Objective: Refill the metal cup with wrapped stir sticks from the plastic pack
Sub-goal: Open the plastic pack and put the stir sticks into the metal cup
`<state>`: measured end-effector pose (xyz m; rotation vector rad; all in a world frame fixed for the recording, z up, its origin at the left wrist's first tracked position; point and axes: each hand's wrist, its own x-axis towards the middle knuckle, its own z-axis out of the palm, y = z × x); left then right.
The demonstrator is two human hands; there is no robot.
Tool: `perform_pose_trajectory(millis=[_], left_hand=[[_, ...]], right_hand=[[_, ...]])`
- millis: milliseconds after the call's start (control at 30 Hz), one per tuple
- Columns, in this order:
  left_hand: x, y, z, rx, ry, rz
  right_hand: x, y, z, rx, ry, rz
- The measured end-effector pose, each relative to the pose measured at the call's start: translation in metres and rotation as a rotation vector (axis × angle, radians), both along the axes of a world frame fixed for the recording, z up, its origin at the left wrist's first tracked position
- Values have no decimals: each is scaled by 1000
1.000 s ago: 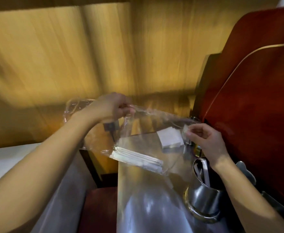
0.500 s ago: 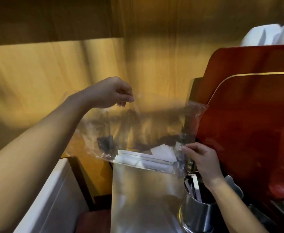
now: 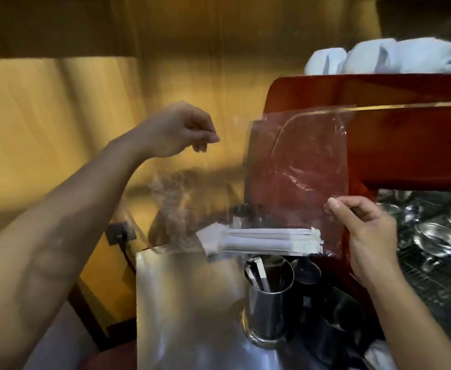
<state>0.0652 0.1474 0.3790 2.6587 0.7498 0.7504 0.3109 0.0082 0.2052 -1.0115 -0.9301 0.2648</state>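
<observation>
Step in hand: the plastic pack (image 3: 296, 180) is held up and spread above the desk (image 3: 189, 303); no stick is being drawn out yet.
Left hand (image 3: 176, 132): at 10 o'clock of the cup; its grip pinches thumb to forefinger, apparently on the pack's clear edge, though blur leaves the contact uncertain.
Right hand (image 3: 365, 236): at 2 o'clock of the cup; its grip is clenched on the pack's right edge.
Wrapped stir sticks (image 3: 267, 241): a bundle lying crosswise in the pack's bottom, just above the cup's mouth.
Metal cup (image 3: 268, 300): upright on the desk; a few sticks lean at its 10 o'clock rim; mostly unfilled.
Next move, as judged: find the pack's opening; reach in or tip it; turn the bundle upright over the cup.
</observation>
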Motion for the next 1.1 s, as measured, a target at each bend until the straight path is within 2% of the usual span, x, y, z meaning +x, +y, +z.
perform_pose_trajectory(millis=[300,600,800,1100], left_hand=[[65,-3,-24,-65,-70,-170],[114,-25,-31,-105,-146,-376],[131,-37,-26,-113,-222,-414],[117,-25,-50,-174,-209,-381]], right_hand=[[26,-73,5,-35,7,-231],[46,-129,15,-54,-29,-360],[52,-150,27,-12,-84,-422],[51,-144,28,-93,-159,-400]])
